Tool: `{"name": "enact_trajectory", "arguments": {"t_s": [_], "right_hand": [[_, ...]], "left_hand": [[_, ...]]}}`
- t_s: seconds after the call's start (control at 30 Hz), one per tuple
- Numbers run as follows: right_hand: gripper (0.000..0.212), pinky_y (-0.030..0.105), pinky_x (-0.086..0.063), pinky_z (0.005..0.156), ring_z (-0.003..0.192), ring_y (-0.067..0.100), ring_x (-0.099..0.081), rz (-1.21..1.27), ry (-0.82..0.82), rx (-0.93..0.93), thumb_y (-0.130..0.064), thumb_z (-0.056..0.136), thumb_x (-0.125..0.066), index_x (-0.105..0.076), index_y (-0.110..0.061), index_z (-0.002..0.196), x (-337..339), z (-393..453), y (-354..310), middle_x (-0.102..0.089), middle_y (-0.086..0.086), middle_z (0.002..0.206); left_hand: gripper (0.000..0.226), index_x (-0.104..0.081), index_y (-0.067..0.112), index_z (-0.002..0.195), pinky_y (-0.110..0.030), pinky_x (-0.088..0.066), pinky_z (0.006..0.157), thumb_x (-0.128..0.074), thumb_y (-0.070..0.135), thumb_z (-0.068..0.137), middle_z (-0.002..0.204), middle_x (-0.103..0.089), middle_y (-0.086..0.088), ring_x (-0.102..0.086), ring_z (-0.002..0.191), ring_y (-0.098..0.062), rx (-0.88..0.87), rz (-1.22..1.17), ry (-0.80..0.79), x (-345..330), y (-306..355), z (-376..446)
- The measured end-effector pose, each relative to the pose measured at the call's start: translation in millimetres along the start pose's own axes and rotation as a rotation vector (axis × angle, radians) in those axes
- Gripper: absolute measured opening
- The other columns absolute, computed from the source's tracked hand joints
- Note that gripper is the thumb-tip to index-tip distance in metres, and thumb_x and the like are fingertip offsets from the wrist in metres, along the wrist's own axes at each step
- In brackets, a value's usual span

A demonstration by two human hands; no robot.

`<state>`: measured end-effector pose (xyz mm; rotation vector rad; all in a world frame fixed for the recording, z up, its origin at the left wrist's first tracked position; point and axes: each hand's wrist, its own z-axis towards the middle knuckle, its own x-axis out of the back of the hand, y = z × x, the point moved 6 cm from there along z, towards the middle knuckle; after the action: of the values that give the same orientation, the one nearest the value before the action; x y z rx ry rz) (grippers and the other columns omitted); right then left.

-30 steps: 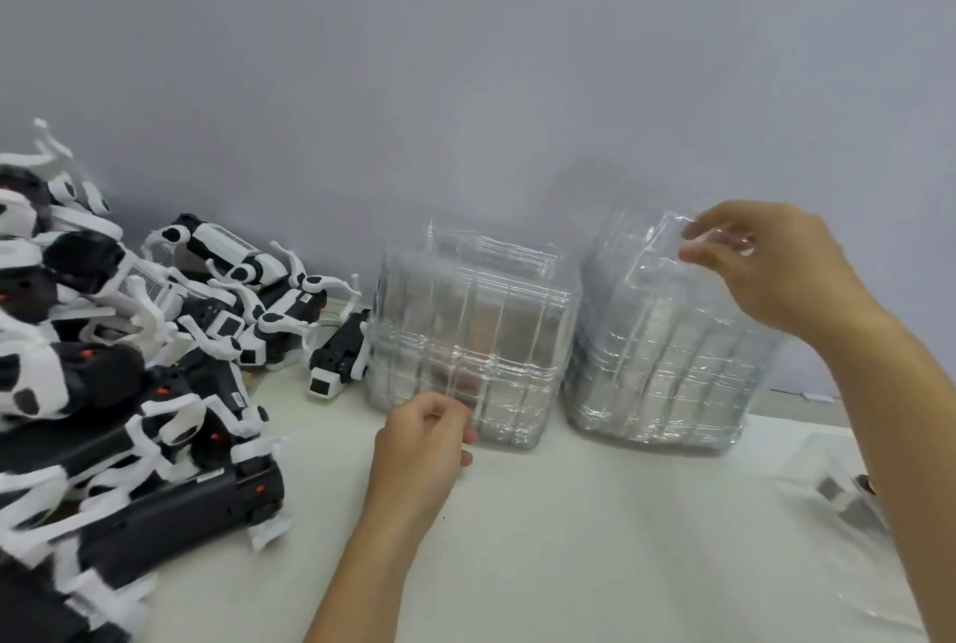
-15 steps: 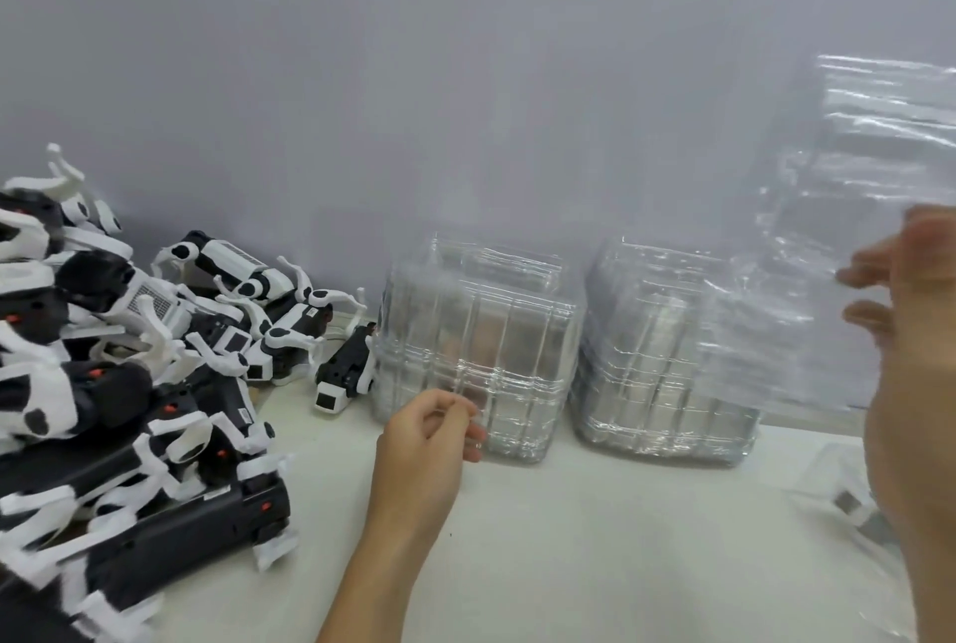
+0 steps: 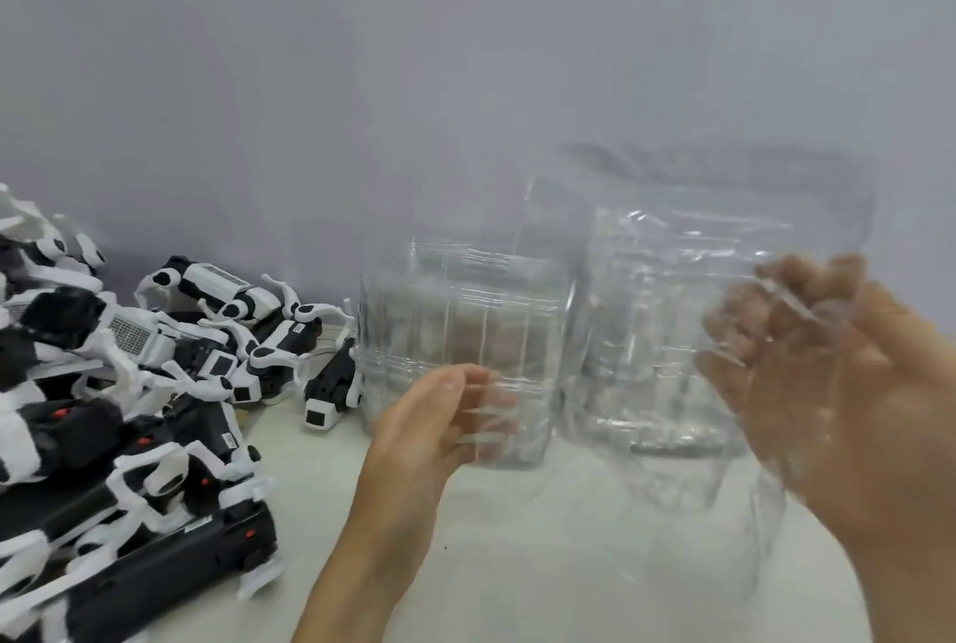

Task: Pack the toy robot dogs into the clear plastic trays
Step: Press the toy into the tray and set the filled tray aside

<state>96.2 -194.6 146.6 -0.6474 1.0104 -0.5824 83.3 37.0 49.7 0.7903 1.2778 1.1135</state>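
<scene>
Head view: right hand (image 3: 848, 399) is nearest, blurred, fingers curled round the right edge of a clear plastic tray (image 3: 688, 332) held upright in the air in front of the camera. The fingers show through the plastic, so they are on its far side. Left hand (image 3: 429, 435) is raised at the tray's lower left edge, fingers straight and reaching to it; looks like fingertip contact, but with the blur and glare I cannot tell whether it actually pinches the edge.

Low left, close to the camera: a heap of black-and-white toy robot dogs (image 3: 114, 435) on the white table (image 3: 517, 565), legs tangled, small red dots on the black bodies. One toy dog (image 3: 331, 389) lies apart from the heap, just beside the left tray stack.

Behind the held tray, two stacks of nested clear trays stand on the table against the wall: left stack (image 3: 455, 332) behind the left hand, right stack (image 3: 646, 409) seen only through the held tray. The stacks are just beside each other; cannot tell if they touch.

Grey wall (image 3: 362, 73) fills the background.
</scene>
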Motion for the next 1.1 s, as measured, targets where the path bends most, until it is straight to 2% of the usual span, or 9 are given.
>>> {"name": "enact_trajectory", "arguments": {"t_s": [0.07, 0.17, 0.37, 0.57, 0.67, 0.73, 0.83, 0.97, 1.1], "right_hand": [[0.017, 0.023, -0.048, 0.063, 0.070, 0.013, -0.054, -0.188, -0.006, -0.040, -0.041, 0.079, -0.067, -0.073, -0.025, 0.077, -5, 3, 15, -0.058, -0.005, 0.077], [0.021, 0.024, -0.050, 0.064, 0.073, 0.016, -0.055, -0.171, -0.022, -0.132, -0.037, 0.078, -0.069, -0.073, -0.017, 0.085, -13, 0, 36, -0.060, 0.001, 0.079], [0.037, 0.025, -0.047, 0.071, 0.075, 0.014, -0.057, -0.225, -0.103, -0.170, -0.048, 0.068, -0.083, -0.075, -0.017, 0.088, -29, 0, 42, -0.062, 0.000, 0.081], [0.040, 0.022, -0.043, 0.058, 0.066, 0.016, -0.055, -0.447, -0.220, -0.131, -0.049, 0.072, -0.081, -0.071, -0.013, 0.084, -42, -4, 20, -0.058, 0.007, 0.074], [0.046, 0.019, -0.045, 0.053, 0.062, 0.016, -0.054, -0.602, -0.281, -0.129, -0.056, 0.073, -0.080, -0.071, -0.013, 0.088, -42, -7, 11, -0.061, 0.006, 0.073], [0.051, 0.017, -0.046, 0.053, 0.060, 0.019, -0.054, -0.711, -0.298, -0.115, -0.059, 0.076, -0.078, -0.072, -0.013, 0.095, -39, -9, 6, -0.063, 0.007, 0.072], [0.061, 0.011, -0.045, 0.053, 0.054, 0.012, -0.057, -0.936, -0.284, -0.079, -0.070, 0.073, -0.074, -0.072, -0.017, 0.102, -38, -11, 3, -0.066, 0.001, 0.068], [0.070, 0.022, -0.049, 0.045, 0.051, 0.008, -0.058, -1.384, -0.299, -0.212, -0.093, 0.055, -0.061, -0.073, -0.037, 0.097, -45, -18, 18, -0.068, -0.006, 0.068], [0.064, 0.017, -0.052, 0.065, 0.074, -0.002, -0.063, -1.687, -0.471, -0.497, -0.094, 0.040, -0.057, -0.061, -0.060, 0.094, -65, -24, 61, -0.065, -0.030, 0.086]], "left_hand": [[0.055, -0.072, 0.018, 0.112, -0.031, -0.056, 0.081, -0.056, 0.061, 0.081, 0.115, -0.073, -0.008, -0.071, 0.102, -0.022, 0.046, -0.095, -0.097, -6, 2, -3], [0.075, -0.070, 0.031, 0.119, -0.034, -0.056, 0.088, -0.069, 0.081, 0.062, 0.127, -0.069, -0.005, -0.067, 0.116, -0.025, 0.076, -0.132, -0.201, -13, 7, -9], [0.020, -0.074, 0.037, 0.102, -0.025, -0.058, 0.074, -0.056, 0.040, 0.093, 0.111, -0.075, -0.007, -0.073, 0.100, -0.024, 0.054, -0.140, -0.143, -10, 9, -9], [0.021, -0.073, 0.020, 0.112, -0.032, -0.054, 0.082, -0.065, 0.019, 0.092, 0.115, -0.072, -0.014, -0.068, 0.107, -0.030, -0.006, 0.032, -0.138, -6, 5, -4], [0.047, -0.065, 0.028, 0.127, -0.038, -0.049, 0.099, -0.069, 0.013, 0.082, 0.132, -0.065, -0.006, -0.059, 0.125, -0.027, 0.051, 0.127, -0.301, -4, -2, -8], [0.073, -0.049, 0.045, 0.138, -0.040, -0.038, 0.113, -0.074, 0.016, 0.077, 0.143, -0.056, 0.013, -0.049, 0.136, -0.011, 0.131, 0.158, -0.476, -5, -5, -16], [0.079, -0.041, 0.063, 0.135, -0.035, -0.040, 0.110, -0.073, 0.020, 0.076, 0.134, -0.057, 0.028, -0.047, 0.132, 0.003, 0.197, 0.392, -0.579, 2, -13, -22], [0.062, -0.059, 0.037, 0.124, -0.036, -0.053, 0.090, -0.045, -0.011, 0.087, 0.121, -0.067, 0.010, -0.065, 0.110, -0.005, 0.140, 0.573, -0.220, 26, -3, -9], [0.036, -0.070, 0.024, 0.097, -0.030, -0.053, 0.075, -0.047, -0.004, 0.095, 0.095, -0.076, 0.003, -0.072, 0.086, -0.013, 0.118, 0.350, 0.287, 59, 10, -1]]}}
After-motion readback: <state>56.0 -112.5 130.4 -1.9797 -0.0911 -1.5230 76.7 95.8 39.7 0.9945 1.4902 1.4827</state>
